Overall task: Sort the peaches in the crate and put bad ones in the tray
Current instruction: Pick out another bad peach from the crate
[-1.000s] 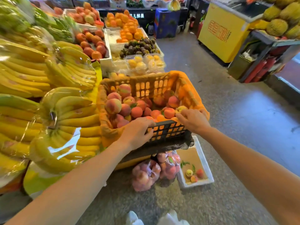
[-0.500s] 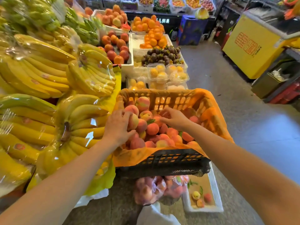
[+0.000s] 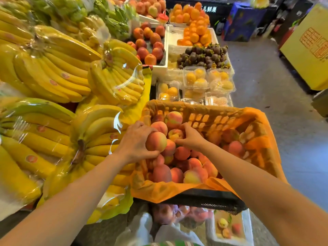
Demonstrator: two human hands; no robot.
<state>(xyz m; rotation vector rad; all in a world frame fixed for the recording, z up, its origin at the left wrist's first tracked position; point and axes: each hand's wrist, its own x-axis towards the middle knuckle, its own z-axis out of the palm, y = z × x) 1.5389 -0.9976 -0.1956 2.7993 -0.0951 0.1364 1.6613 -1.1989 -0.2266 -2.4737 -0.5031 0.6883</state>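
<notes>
A black crate (image 3: pixel 209 201) lined with orange plastic holds a heap of pink and yellow peaches (image 3: pixel 177 173). My left hand (image 3: pixel 134 142) is shut on one large peach (image 3: pixel 156 141), lifted a little above the pile at the crate's left side. My right hand (image 3: pixel 190 136) rests on the pile just to the right, its fingers curled around a paler peach (image 3: pixel 175 134). On the floor below the crate, a white foam tray (image 3: pixel 248 226) holds three small peaches (image 3: pixel 229 228).
Wrapped banana bunches (image 3: pixel 53 121) crowd the left, touching the crate. Clear boxes of yellow fruit (image 3: pixel 197 84), mangosteens (image 3: pixel 202 55) and oranges stand behind it. Bagged peaches (image 3: pixel 177 215) lie under the crate. A yellow cabinet (image 3: pixel 308 48) stands at the right across the aisle floor.
Both hands left the crate's near rim and went into the peaches. My left hand closed on a large peach and raised it; my right hand shifted left onto a paler one.
</notes>
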